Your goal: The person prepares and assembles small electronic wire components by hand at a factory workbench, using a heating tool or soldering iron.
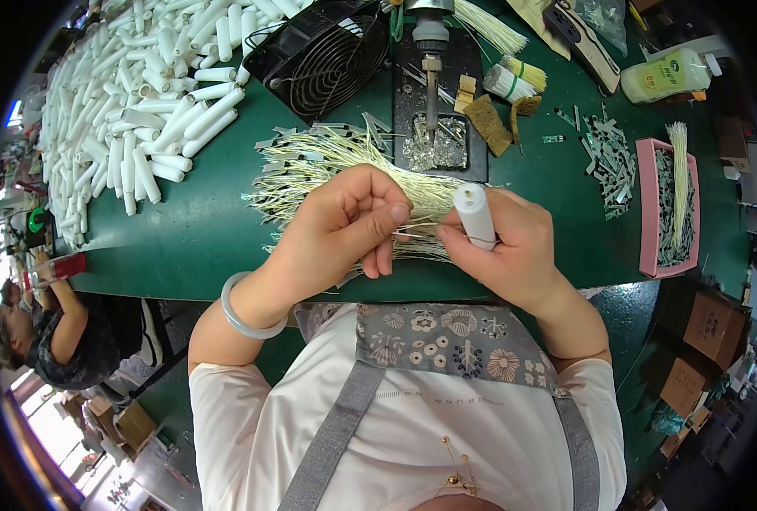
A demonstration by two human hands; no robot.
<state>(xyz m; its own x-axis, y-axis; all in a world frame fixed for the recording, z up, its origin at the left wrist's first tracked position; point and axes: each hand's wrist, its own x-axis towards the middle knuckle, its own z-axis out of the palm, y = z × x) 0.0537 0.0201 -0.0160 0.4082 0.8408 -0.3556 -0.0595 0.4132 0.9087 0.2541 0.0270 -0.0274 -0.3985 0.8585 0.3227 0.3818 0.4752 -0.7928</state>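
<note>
My right hand (515,243) is closed around a white plastic tube (476,220), its capped end with a small metal tip pointing up. The thumb and forefinger of my left hand (357,217) are pinched together on a thin pale wire (411,234), which runs toward my right fingertips. Whether the wire joins the tube is hidden. Under and beyond both hands lies a large heap of pale yellow wires (310,175) with small dark strips at their far-left ends.
White tubes (140,111) are piled at the left. A soldering iron (431,94) stands above a tray of solder scraps (447,157), beside a black fan (327,64). To the right are small circuit strips (608,162), a pink box (648,230) and a bottle (668,77). A co-worker (51,332) sits at left.
</note>
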